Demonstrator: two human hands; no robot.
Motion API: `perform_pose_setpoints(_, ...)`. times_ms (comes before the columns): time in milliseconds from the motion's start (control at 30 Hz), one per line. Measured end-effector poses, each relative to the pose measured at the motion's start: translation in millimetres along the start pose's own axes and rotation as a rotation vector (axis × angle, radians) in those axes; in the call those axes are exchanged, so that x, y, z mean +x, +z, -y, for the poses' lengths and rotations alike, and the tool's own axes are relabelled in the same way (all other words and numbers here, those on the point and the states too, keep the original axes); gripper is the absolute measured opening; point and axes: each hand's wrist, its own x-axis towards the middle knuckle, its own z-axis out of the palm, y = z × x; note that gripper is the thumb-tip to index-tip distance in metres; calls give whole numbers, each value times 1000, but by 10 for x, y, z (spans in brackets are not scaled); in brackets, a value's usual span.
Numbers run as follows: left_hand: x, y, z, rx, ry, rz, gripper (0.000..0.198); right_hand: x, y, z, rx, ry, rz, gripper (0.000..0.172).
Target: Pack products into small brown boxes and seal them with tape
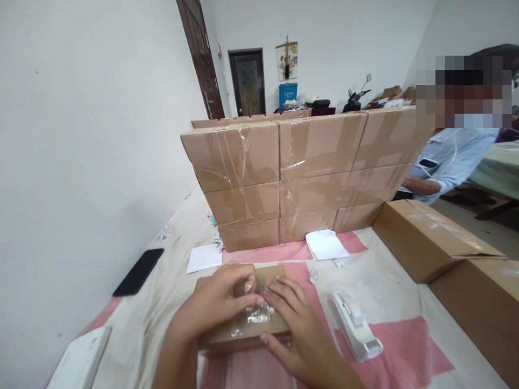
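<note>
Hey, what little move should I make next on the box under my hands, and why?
I'd probably smooth the clear tape with your right hand: the tape looks wrinkled on top of the box, and that hand is spread beside it, with your left hand curled close by.

Down the left side runs a tall, plain white wall [81,135], and there's a dark brown door [204,59], slanting in the view! Farther back, a dark-framed door [247,81]; to its right a picture scroll [286,60] hangs on the white back wall [336,32], a blue box [287,94] just below. Next along, scooter handlebars [357,99] poke up! At the right edge, a cloth-covered table [497,166], grey floor [470,217] beneath, soft light all over.
</note>
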Motion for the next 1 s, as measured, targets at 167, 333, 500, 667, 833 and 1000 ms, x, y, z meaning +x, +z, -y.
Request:
perform_pose_setpoints(167, 9, 6, -25, 11, -55, 74, 21, -2, 12, 20, -6, -7, -23, 61)
perform_pose_setpoints(333, 70, 50, 18, 101, -33, 26, 16, -11, 30, 12, 5, -12, -35, 61)
perform_pose_setpoints(500, 93, 57, 36, 150, -21, -14, 16, -11, 37, 1, 15, 4, -14, 60)
perform_pose_setpoints(667, 146, 61, 94, 241, -23, -91, 25, 10, 5, 31, 17, 7, -14, 56)
perform_pose_setpoints(833, 169, 102, 240, 312, -63, -151, 48, 19, 0, 38, 2, -2, -40, 55)
perform_pose_setpoints(1000, 141, 100, 206, 246, -152, -50, 40, 10, 35, 10, 0, -19, -85, 54)
